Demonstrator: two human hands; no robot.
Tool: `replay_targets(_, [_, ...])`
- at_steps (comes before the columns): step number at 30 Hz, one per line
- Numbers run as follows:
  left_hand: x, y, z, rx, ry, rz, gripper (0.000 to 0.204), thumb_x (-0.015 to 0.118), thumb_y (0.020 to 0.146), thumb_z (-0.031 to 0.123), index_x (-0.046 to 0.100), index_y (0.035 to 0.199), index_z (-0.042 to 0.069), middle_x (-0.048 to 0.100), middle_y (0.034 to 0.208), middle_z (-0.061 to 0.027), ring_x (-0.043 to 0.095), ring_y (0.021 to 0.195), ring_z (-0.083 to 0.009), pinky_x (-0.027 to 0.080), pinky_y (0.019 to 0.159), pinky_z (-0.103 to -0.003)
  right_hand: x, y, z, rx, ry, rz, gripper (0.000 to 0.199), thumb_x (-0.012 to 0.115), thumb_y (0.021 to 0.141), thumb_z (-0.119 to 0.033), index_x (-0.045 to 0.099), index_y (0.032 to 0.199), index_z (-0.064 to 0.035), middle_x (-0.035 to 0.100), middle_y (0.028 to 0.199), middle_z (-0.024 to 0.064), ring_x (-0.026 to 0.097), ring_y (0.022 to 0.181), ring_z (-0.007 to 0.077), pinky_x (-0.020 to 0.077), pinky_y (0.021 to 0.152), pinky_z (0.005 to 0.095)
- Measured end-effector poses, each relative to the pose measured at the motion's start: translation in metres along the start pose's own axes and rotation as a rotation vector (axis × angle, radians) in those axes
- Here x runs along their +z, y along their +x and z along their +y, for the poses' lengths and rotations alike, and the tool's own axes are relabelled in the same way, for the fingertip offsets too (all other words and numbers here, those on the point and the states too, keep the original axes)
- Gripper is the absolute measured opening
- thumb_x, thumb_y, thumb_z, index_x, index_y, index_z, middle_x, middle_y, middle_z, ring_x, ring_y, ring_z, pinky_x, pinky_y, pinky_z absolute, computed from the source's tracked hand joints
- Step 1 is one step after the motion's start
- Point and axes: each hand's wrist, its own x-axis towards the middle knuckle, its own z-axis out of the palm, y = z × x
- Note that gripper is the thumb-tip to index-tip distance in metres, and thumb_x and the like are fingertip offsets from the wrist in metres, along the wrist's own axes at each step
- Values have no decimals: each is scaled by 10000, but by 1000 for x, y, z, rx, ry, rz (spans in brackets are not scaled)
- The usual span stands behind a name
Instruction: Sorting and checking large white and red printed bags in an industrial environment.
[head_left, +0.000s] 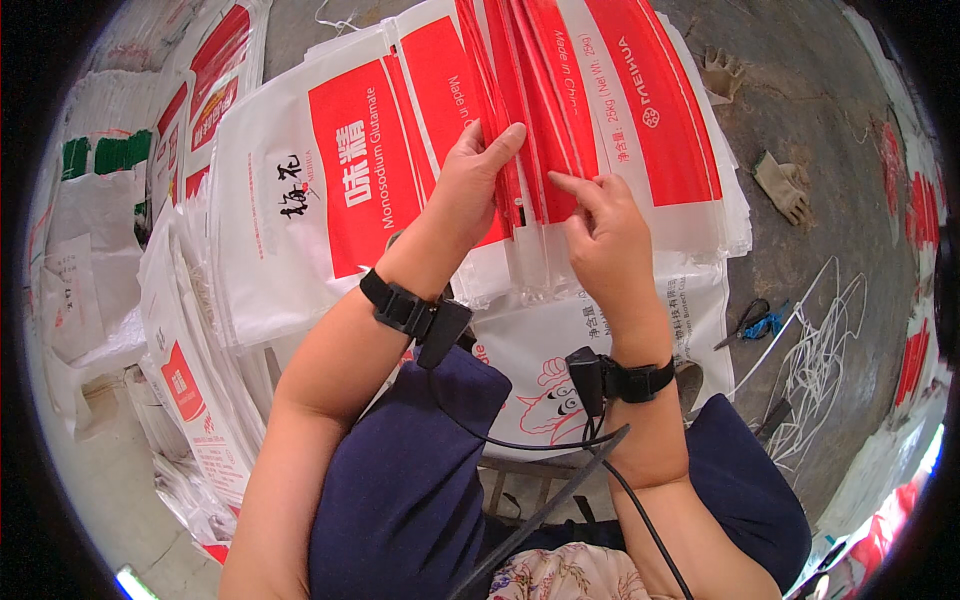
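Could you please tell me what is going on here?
A person has both bare hands at a pile of red-and-white printed bags. The left hand is at the gathered red folds mid-pile, while the right hand extends its index finger to the red part beside them. At right, a pale glove and a tangle of white cord lie on the floor.

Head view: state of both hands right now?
Left hand: partly closed over the red-and-white bags; firm grip can't be told.
Right hand: index finger extended at the bags; grip can't be told.
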Motion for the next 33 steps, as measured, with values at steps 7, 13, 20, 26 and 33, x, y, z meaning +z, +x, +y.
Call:
replay_targets(7, [1,-1,0,9,12,6,435,721,982,199,524,1331,28,660,1233,-102,664,1100,-175,576,938,-348,6,1,-4,-91,-106,58,280,666,897,-102,734,1166,-66,633,975,150,657,843,316,544,761,405])
replay_targets(13, [4,-2,4,-10,43,15,466,723,987,243,514,1343,27,661,1226,-105,663,1105,-179,578,939,-348,-6,2,-9,-28,83,106,318,645,886,-73,727,1194,-66,632,991,154,664,839,311,546,756,408])
replay_targets(20, [7,-4,3,-17,8,-54,515,696,999,340,498,1367,40,660,1269,-133,703,1094,-241,616,924,-401,5,0,-18,-67,-83,37,300,714,890,-166,733,1168,-56,629,973,154,670,831,311,545,737,416])
replay_targets(26, [5,-5,3,-26,14,-42,515,703,993,328,495,1365,38,668,1247,-145,706,1095,-255,624,916,-416,7,0,-15,-86,-76,39,284,738,878,-195,742,1129,-63,627,956,152,670,815,311,545,730,412])
replay_targets(33, [4,-4,3,-39,-11,-11,458,694,999,277,516,1348,39,674,1220,-135,713,1073,-244,634,899,-407,6,1,-3,-111,-72,63,284,719,872,-155,739,1143,-73,623,978,158,666,843,312,546,739,407])
